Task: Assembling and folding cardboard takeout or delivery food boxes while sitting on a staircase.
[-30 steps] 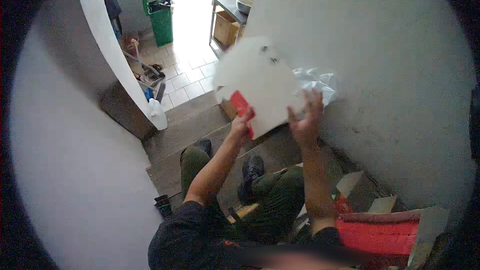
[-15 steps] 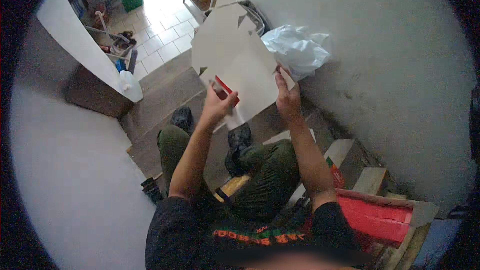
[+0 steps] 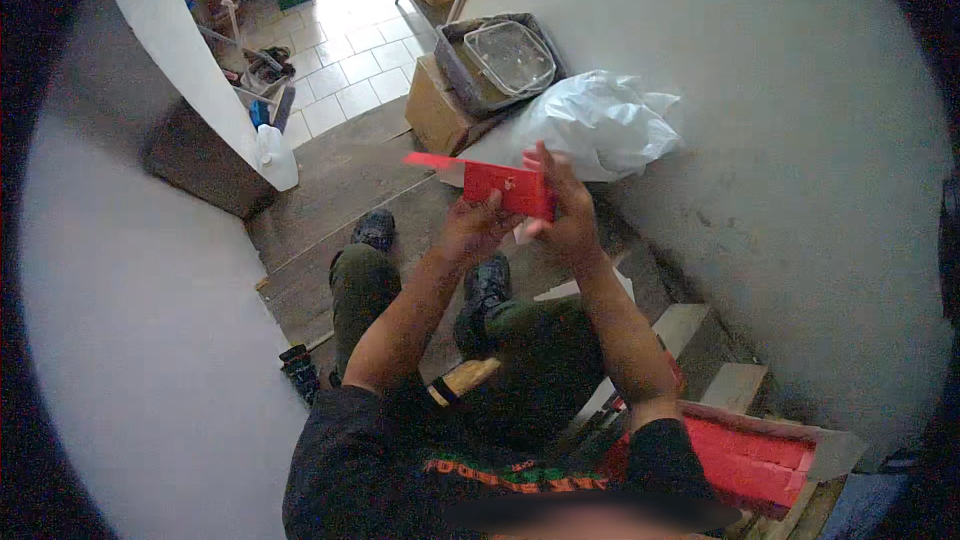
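A red cardboard carton (image 3: 490, 180), partly folded, is held up in front of me above my knees. My left hand (image 3: 475, 228) grips its lower edge, with the thumb against the red face. At the carton's right end, my right hand (image 3: 570, 215) holds it between the thumb below and the fingers above. A thin red flap sticks out to the left. The carton's far side is hidden, and the right fingertips are slightly blurred.
An open box with red cardboard (image 3: 750, 455) stands at my lower right, by wooden slats (image 3: 735, 388). Ahead are a white plastic bag (image 3: 610, 125) and a brown box (image 3: 435, 110) under a dark tray with a clear lidded container (image 3: 510, 58). A white jug (image 3: 275, 155) sits left.
The wide flat sheet, pale side up, has been turned and folded into a narrow red shape. My hands have come closer together, uncovering the brown box and tray behind.
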Motion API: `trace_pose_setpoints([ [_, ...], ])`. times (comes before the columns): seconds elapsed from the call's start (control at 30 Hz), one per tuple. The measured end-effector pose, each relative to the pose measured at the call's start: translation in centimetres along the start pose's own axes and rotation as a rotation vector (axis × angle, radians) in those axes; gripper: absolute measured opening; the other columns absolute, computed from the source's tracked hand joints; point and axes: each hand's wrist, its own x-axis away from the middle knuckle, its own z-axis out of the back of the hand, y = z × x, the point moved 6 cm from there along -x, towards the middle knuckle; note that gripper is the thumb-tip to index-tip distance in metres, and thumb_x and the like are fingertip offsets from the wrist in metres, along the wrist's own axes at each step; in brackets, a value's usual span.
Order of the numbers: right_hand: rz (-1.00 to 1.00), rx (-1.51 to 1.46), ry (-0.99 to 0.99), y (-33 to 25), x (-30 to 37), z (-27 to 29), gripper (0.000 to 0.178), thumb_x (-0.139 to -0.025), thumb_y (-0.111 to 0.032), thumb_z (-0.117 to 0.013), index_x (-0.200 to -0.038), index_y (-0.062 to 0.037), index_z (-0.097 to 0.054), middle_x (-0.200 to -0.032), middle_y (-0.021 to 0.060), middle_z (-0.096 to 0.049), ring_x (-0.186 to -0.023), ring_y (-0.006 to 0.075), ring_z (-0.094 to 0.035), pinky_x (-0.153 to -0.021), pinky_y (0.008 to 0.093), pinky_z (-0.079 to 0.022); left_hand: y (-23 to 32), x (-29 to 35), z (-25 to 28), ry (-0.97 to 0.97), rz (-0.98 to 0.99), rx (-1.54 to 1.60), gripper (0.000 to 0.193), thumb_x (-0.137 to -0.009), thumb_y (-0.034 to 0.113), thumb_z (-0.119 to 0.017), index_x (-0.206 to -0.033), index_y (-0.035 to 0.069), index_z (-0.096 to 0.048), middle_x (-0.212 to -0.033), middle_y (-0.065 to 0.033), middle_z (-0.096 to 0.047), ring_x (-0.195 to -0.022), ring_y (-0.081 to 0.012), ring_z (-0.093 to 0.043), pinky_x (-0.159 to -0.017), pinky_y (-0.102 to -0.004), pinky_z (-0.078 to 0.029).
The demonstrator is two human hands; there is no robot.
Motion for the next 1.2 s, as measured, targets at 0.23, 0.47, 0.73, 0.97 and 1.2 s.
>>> trace_pose_setpoints([
  [0.23,0.142,0.172,-0.238,-1.3,1.1,-2.8,0.062,-0.089,-0.051,-0.048,-0.131,-0.0068,-0.047,-0.139,0.0216,-0.036,-0.125,0.0377,-0.041,-0.102,0.0402,-0.035,0.1,-1.5,2.5,0.069,-0.049,0.269,0.052,-0.090,0.043,-0.053,-0.123,0.004,-0.046,-0.116,-0.0107,-0.057,-0.101,-0.0261,-0.059,-0.084,-0.0381,-0.051],
  [0.47,0.111,0.226,-0.223,-0.6,0.8,-2.9,0.032,-0.090,-0.033,-0.052,-0.090,-0.0028,-0.063,-0.137,0.0202,-0.039,-0.125,0.0363,-0.041,-0.104,0.0421,-0.032,-0.6,-1.7,2.1,-0.069,-0.095,0.327,0.032,-0.095,0.030,-0.046,-0.118,0.007,-0.049,-0.110,-0.0071,-0.059,-0.099,-0.0207,-0.059,-0.087,-0.0372,-0.049],
  [0.73,0.099,0.496,-0.053,-1.7,1.3,-2.1,0.032,-0.087,-0.035,-0.056,-0.082,-0.0040,-0.058,-0.119,0.0193,-0.047,-0.105,0.0374,-0.044,-0.092,0.0466,-0.035,-2.6,0.3,-0.3,-0.165,0.113,0.445,0.041,-0.094,0.039,-0.047,-0.118,0.006,-0.049,-0.109,-0.0077,-0.059,-0.097,-0.0181,-0.059,-0.086,-0.0327,-0.049],
  [0.97,0.075,0.655,0.071,-1.5,1.6,-1.5,0.033,-0.089,-0.039,-0.053,-0.089,-0.0059,-0.054,-0.109,0.0197,-0.045,-0.101,0.0346,-0.043,-0.088,0.0457,-0.034,-2.9,0.6,-2.0,-0.393,0.199,0.644,0.040,-0.093,0.038,-0.051,-0.115,0.005,-0.052,-0.105,-0.0064,-0.061,-0.088,-0.0155,-0.061,-0.077,-0.0257,-0.051],
  [1.2,0.047,0.600,0.241,-1.2,0.6,-0.7,0.034,-0.086,-0.025,-0.059,-0.111,-0.0025,-0.056,-0.097,0.0168,-0.052,-0.093,0.0313,-0.049,-0.085,0.0446,-0.038,-0.8,0.1,-0.3,-0.027,-0.072,-0.761,0.021,-0.086,0.016,-0.057,-0.103,0.004,-0.059,-0.088,-0.0053,-0.065,-0.075,-0.0138,-0.060,-0.066,-0.0291,-0.050],
])
